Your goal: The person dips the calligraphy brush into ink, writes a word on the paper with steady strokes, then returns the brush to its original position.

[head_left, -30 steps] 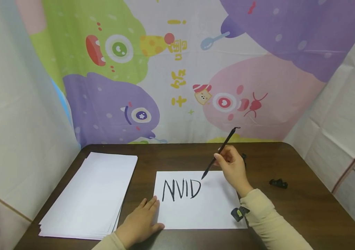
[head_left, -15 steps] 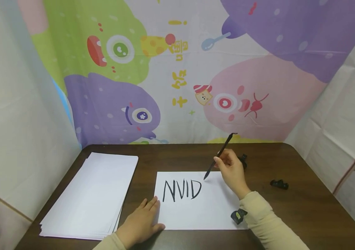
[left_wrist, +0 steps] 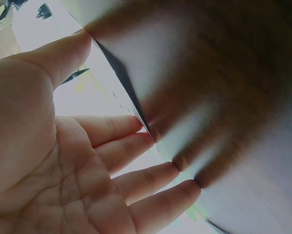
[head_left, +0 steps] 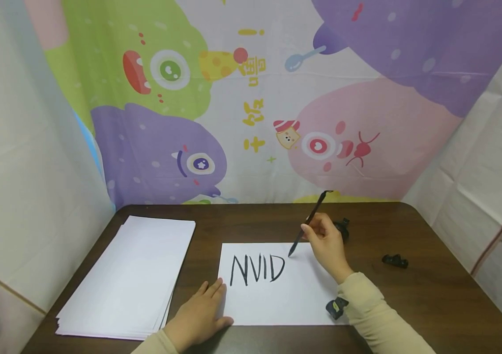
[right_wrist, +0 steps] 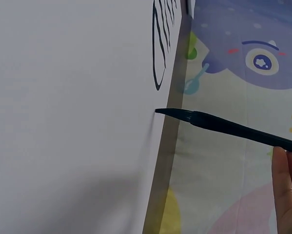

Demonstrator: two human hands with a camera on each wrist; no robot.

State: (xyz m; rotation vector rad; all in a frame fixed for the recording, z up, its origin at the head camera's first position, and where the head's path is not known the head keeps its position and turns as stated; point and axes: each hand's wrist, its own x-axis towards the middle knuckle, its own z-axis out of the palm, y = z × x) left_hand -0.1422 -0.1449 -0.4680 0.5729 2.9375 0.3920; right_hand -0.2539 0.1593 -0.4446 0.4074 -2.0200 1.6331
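Note:
In the head view my right hand pinches a black writing brush between thumb and fingers. The brush leans up to the right, a small loop at its top end. Its dark tip meets or hovers just over a white sheet of paper, right of the black letters NVID; the right wrist view shows the brush tip at the paper, contact hard to tell. My left hand lies with straight fingers on the sheet's left edge; the left wrist view shows the palm and fingertips at the paper.
A stack of white paper lies on the left of the brown table. A small black object sits at the right, and another dark item is partly hidden behind my right hand. A cartoon-printed curtain hangs behind the table.
My right hand has moved slightly down and right, bringing the brush tip from the top of the D to the paper beside it. My left hand stays in place on the sheet.

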